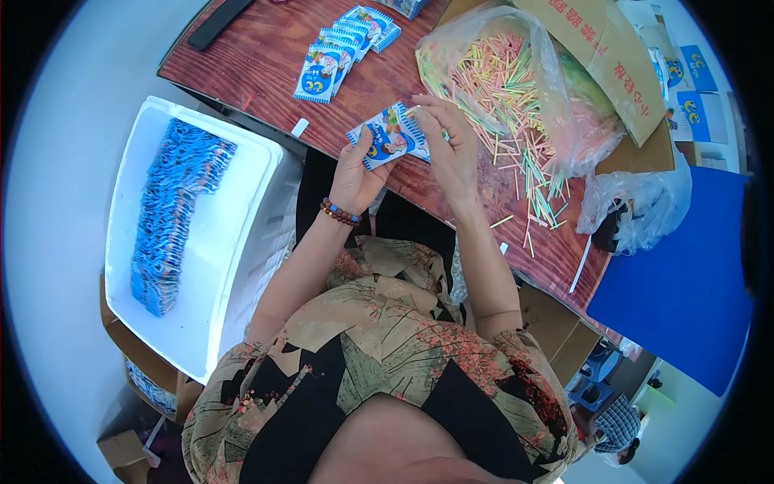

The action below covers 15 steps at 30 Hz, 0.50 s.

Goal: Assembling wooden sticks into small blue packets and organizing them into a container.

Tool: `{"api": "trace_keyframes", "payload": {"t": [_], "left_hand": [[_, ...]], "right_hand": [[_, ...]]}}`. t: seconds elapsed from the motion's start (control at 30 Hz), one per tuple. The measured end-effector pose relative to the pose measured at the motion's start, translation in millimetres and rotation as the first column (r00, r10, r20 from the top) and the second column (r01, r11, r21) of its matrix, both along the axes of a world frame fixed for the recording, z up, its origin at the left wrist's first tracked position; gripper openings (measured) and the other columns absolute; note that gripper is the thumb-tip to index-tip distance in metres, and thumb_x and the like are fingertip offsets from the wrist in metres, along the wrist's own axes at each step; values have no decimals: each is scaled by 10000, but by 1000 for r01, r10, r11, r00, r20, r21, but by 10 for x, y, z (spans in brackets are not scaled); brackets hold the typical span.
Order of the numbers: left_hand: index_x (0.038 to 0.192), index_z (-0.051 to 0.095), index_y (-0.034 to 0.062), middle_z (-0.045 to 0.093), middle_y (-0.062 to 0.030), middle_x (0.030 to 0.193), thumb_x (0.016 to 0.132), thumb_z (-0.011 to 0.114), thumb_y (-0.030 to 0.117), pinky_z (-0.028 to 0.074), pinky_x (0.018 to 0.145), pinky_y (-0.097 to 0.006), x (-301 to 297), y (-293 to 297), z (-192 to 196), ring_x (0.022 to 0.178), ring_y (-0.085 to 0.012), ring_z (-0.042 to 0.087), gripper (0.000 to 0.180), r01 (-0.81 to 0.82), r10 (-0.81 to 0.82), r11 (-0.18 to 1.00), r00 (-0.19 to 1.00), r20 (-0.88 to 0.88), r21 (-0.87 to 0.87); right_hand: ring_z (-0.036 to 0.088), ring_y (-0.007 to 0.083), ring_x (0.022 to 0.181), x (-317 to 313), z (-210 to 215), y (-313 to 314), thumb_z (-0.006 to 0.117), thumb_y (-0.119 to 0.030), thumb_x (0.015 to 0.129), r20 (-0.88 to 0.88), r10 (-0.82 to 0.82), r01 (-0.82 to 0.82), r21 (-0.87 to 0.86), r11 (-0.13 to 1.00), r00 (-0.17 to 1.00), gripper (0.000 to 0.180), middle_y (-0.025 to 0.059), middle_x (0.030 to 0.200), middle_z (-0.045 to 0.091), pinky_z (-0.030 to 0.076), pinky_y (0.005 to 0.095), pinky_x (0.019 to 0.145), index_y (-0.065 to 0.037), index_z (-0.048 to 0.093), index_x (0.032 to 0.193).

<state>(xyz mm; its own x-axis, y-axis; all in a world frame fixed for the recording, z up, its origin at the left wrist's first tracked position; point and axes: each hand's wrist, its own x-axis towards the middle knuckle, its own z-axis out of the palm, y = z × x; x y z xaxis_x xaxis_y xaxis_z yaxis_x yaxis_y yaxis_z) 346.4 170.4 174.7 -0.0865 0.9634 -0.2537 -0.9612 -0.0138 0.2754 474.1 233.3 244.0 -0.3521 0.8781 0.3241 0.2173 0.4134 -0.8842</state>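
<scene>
Over the table's near edge, my left hand (355, 179) grips a small blue-and-white packet (389, 135) by its left end, thumb on the printed face. My right hand (456, 157) is closed at the packet's right end, its thumb and fingers pinching there. Whether anything else is between those fingers is hidden. Beyond my hands, a fanned row of similar packets (319, 73) lies on the table. Right of my right hand, thin pastel sticks (504, 81) in pink, yellow and green spill from a clear plastic bag (556, 121).
The reddish wooden table (266, 48) bears a black bar (219, 24) at its far left. On my left stands a white plastic bin (222, 266) holding rows of blue packets (165, 234). A cardboard box (609, 73) surrounds the bag. Another person (619, 423) is at lower right.
</scene>
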Motion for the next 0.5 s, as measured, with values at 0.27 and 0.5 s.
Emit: {"api": "trace_keyframes", "payload": {"t": [0.27, 0.5], "left_hand": [[1212, 493, 36, 588, -98, 1184, 949, 515, 281, 469, 958, -393, -30, -4, -1, 1096, -216, 573, 360, 0, -4, 998, 998, 67, 59], [1234, 479, 62, 579, -85, 1202, 956, 493, 310, 438, 992, -400, -45, 4, -35, 1117, -214, 556, 373, -4, -3, 997, 996, 93, 78]], "right_hand": [[564, 206, 1032, -17, 142, 38, 644, -110, 838, -17, 58, -59, -54, 997, 998, 139, 90, 1070, 629, 433, 323, 888, -42, 684, 953], [603, 256, 961, -111, 101, -1, 633, -131, 831, 223, 135, -206, 335, 919, 965, 129, 132, 1027, 635, 457, 337, 841, -18, 666, 881]]}}
